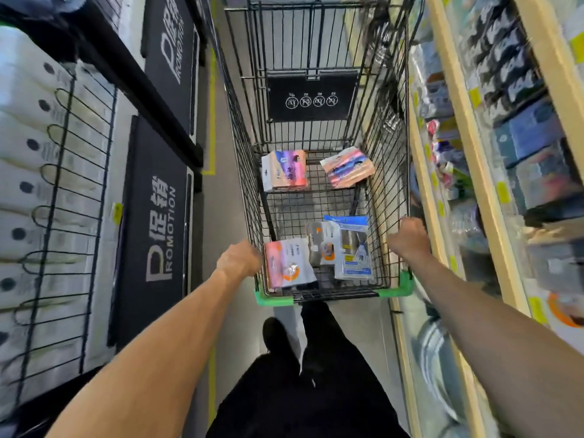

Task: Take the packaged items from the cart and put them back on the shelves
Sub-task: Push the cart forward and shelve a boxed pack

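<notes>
In the aisle: black wire shopping cart [316, 128] with green corner bumpers.
Left hand [240, 259]: grips the cart's left rim.
Right hand [410, 238]: grips the right rim.
Packaged items: pink-and-white packets [284, 170] lie on the cart floor.
Shelves [480, 172]: pale, stocked, to the right.

Narrow grey floor [221, 216] aisle with black promotion panels [151, 235] alongside.

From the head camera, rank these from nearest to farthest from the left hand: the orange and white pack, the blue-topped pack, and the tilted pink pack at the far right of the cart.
1. The orange and white pack, near left corner of the cart, right beside the left hand.
2. The blue-topped pack, near right side.
3. The tilted pink pack, far right corner.
</notes>
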`<state>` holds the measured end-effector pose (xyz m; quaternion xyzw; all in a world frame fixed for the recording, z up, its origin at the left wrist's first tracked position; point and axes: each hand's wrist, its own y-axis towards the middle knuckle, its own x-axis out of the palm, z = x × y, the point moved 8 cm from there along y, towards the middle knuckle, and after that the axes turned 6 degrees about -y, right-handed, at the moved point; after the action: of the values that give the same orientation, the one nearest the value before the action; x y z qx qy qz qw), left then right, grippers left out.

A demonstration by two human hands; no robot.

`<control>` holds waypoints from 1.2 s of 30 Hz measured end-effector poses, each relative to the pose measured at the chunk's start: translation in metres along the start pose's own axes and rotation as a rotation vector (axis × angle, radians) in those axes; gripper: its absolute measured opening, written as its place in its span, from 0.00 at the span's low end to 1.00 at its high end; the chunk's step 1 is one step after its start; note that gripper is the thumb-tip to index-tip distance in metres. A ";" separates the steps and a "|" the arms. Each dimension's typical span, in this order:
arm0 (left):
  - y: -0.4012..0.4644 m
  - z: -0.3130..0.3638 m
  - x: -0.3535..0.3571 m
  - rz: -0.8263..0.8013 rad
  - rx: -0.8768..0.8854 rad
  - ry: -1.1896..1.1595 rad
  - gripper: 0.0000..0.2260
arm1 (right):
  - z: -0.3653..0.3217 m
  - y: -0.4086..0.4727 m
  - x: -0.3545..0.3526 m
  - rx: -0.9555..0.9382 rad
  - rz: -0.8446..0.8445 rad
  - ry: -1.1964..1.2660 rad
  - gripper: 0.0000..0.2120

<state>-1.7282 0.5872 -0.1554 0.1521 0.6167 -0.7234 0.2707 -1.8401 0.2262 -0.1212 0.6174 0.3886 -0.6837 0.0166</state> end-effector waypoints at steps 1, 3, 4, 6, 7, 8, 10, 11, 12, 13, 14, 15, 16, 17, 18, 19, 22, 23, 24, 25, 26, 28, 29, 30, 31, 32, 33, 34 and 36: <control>-0.009 -0.003 0.007 -0.038 -0.008 0.056 0.14 | 0.008 -0.010 0.006 0.028 -0.009 0.016 0.21; -0.025 -0.007 0.025 -0.196 -0.075 0.008 0.11 | 0.021 -0.028 0.009 0.078 0.110 0.056 0.18; -0.032 -0.005 0.033 -0.308 -0.114 -0.024 0.10 | 0.021 -0.035 0.006 0.059 0.225 0.046 0.16; -0.039 0.005 0.043 -0.482 -0.147 -0.001 0.09 | 0.004 -0.046 0.005 -0.094 0.341 0.009 0.14; -0.040 0.017 0.041 -0.493 -0.122 -0.007 0.10 | -0.006 -0.045 0.011 -0.166 0.301 0.015 0.14; -0.037 0.028 0.040 -0.467 -0.076 -0.057 0.09 | -0.014 -0.044 0.024 -0.200 0.200 0.025 0.14; -0.026 0.050 0.033 -0.357 0.011 -0.219 0.08 | -0.020 -0.038 0.051 -0.184 -0.039 0.083 0.15; -0.018 0.061 0.030 -0.304 0.054 -0.280 0.08 | -0.020 -0.035 0.062 -0.147 -0.144 0.143 0.14; -0.014 0.067 0.026 -0.258 0.098 -0.327 0.08 | -0.019 -0.037 0.071 -0.097 -0.233 0.212 0.12; -0.006 0.075 0.024 -0.223 0.132 -0.362 0.09 | -0.017 -0.033 0.079 -0.052 -0.304 0.280 0.12; 0.000 0.078 0.023 -0.204 0.142 -0.400 0.08 | -0.015 -0.030 0.085 -0.011 -0.347 0.336 0.14; 0.006 0.080 0.025 -0.201 0.133 -0.456 0.07 | -0.011 -0.025 0.094 0.023 -0.376 0.390 0.16; 0.015 0.080 0.030 -0.200 0.106 -0.510 0.06 | -0.006 -0.020 0.102 0.058 -0.399 0.439 0.18; 0.026 0.079 0.037 -0.194 0.073 -0.565 0.04 | -0.001 -0.013 0.111 0.097 -0.413 0.474 0.19; 0.037 0.078 0.043 -0.178 0.029 -0.617 0.03 | 0.005 -0.004 0.120 0.144 -0.435 0.509 0.19; 0.050 0.074 0.051 -0.153 -0.012 -0.669 0.03 | 0.010 0.004 0.129 0.190 -0.441 0.565 0.18; 0.083 0.061 0.073 -0.060 -0.141 -0.861 0.10 | 0.019 0.025 0.147 0.330 -0.477 0.737 0.14; 0.093 0.056 0.080 -0.047 -0.206 -0.950 0.12 | 0.021 0.036 0.153 0.356 -0.489 0.798 0.17; 0.103 0.052 0.093 -0.045 -0.281 -1.046 0.13 | 0.024 0.049 0.163 0.383 -0.497 0.844 0.20; 0.113 0.046 0.103 -0.040 -0.348 -1.132 0.13 | 0.025 0.061 0.169 0.403 -0.499 0.892 0.21; 0.119 0.042 0.109 -0.041 -0.399 -1.200 0.13 | 0.023 0.071 0.171 0.417 -0.499 0.938 0.22; 0.138 0.038 0.123 -0.040 -0.481 -1.338 0.13 | 0.019 0.095 0.178 0.429 -0.490 0.986 0.20; 0.147 0.038 0.129 -0.059 -0.506 -1.399 0.14 | 0.016 0.106 0.178 0.424 -0.471 0.995 0.19; 0.150 0.040 0.132 -0.079 -0.521 -1.465 0.13 | 0.012 0.113 0.175 0.407 -0.438 1.010 0.17; 0.158 0.045 0.137 -0.107 -0.537 -1.531 0.12 | 0.009 0.124 0.175 0.401 -0.401 1.037 0.16; 0.168 0.048 0.142 -0.110 -0.554 -1.594 0.10 | 0.007 0.136 0.179 0.410 -0.367 1.062 0.14; 0.172 0.052 0.142 -0.100 -0.557 -1.645 0.10 | 0.008 0.142 0.181 0.431 -0.330 1.104 0.13; 0.176 0.054 0.145 -0.090 -0.571 -1.666 0.11 | 0.009 0.147 0.184 0.461 -0.295 1.138 0.12; 0.185 0.060 0.146 -0.078 -0.598 -1.670 0.14 | 0.011 0.156 0.192 0.541 -0.234 1.202 0.13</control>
<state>-1.7321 0.4815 -0.3744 -0.5235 0.3857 -0.4156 0.6359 -1.8162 0.1997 -0.3661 0.8272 0.2092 -0.2915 -0.4324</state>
